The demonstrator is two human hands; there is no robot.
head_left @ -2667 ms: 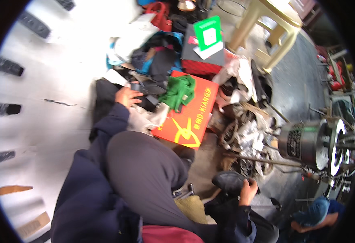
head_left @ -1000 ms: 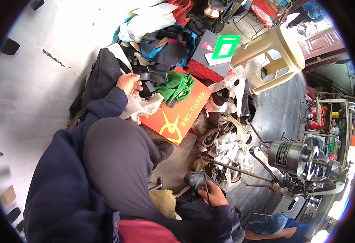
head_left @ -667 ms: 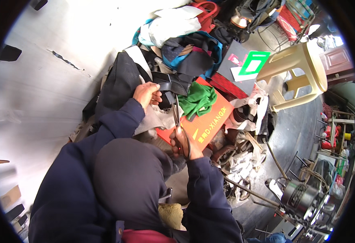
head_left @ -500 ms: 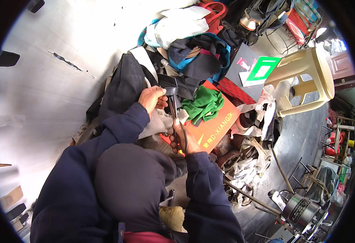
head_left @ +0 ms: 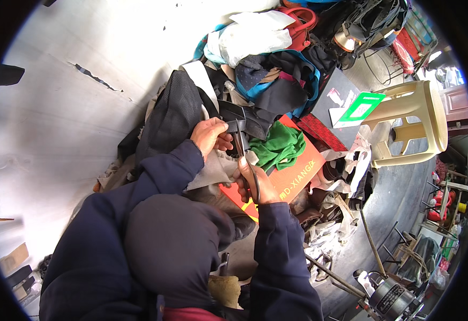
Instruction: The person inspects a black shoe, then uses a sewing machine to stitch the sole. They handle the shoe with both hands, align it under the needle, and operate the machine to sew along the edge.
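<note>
My left hand [head_left: 212, 138] pinches a black strip [head_left: 234, 125] on a pile of dark fabric and scraps. My right hand [head_left: 251, 179] grips long scissors [head_left: 240, 143], whose blades point up and meet the strip just beside my left fingers; whether they cut it I cannot tell. Behind and beside my hands lie a red cardboard box [head_left: 303, 175], a crumpled green cloth [head_left: 279, 147], pale fabric [head_left: 207, 176] and a black mesh piece [head_left: 169, 115].
At the upper right are a dark box [head_left: 336, 93] with a green-framed card and a cream plastic stool [head_left: 431, 117]. A metal machine [head_left: 391, 299] stands at lower right. A pale surface [head_left: 68, 134] spans the left. White bags [head_left: 250, 35] lie behind.
My right hand has risen from beside a dark shoe at lower right, bringing scissors to the strip by my left hand. My left hand stays at the strip. The view has turned.
</note>
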